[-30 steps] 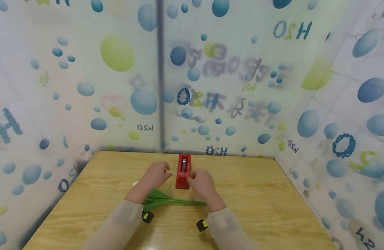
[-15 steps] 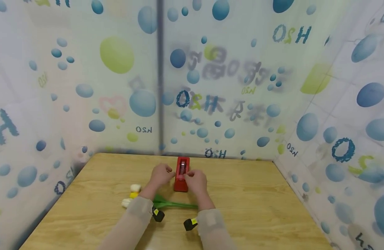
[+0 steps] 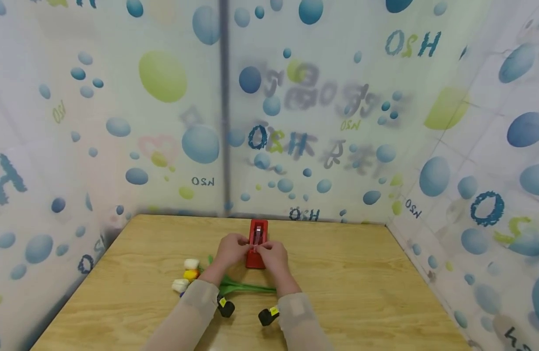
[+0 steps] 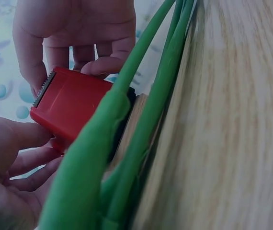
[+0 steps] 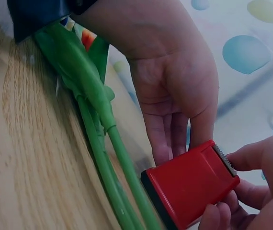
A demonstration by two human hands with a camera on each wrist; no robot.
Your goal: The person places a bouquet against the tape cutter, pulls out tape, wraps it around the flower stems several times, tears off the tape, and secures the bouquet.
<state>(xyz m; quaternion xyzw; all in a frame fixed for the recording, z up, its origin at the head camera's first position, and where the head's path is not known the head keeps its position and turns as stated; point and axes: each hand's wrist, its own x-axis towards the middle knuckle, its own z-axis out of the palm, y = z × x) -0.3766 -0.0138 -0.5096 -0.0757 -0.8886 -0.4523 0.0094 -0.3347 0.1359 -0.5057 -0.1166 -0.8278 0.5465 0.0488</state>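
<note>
A red tape dispenser (image 3: pixel 256 261) stands near the far edge of the table, its tape roll (image 3: pixel 258 233) inside and its serrated cutter (image 5: pixel 225 160) facing me. My left hand (image 3: pixel 231 249) comes in from the left, thumb and forefinger pinching at the cutter end. From the other side my right hand (image 3: pixel 275 257) pinches there too, fingertips close to the left's. A faint clear strip, seemingly the tape end, shows between the fingertips in the head view; the wrist views do not show it distinctly. The remaining fingers are loosely bent beside the dispenser.
Artificial tulips lie across the table (image 3: pixel 361 282) before the dispenser: white and yellow-orange blooms (image 3: pixel 191 274) at left, green stems (image 3: pixel 252 288) under my forearms. Black wrist cameras (image 3: pixel 268 316) hang below my sleeves. A patterned curtain (image 3: pixel 313 122) rises behind the table's far edge.
My left hand has moved right and forward to the dispenser's cutter end, its fingertips meeting the right hand's. The right hand stays at the tape, slightly further left. The dispenser stands where it was.
</note>
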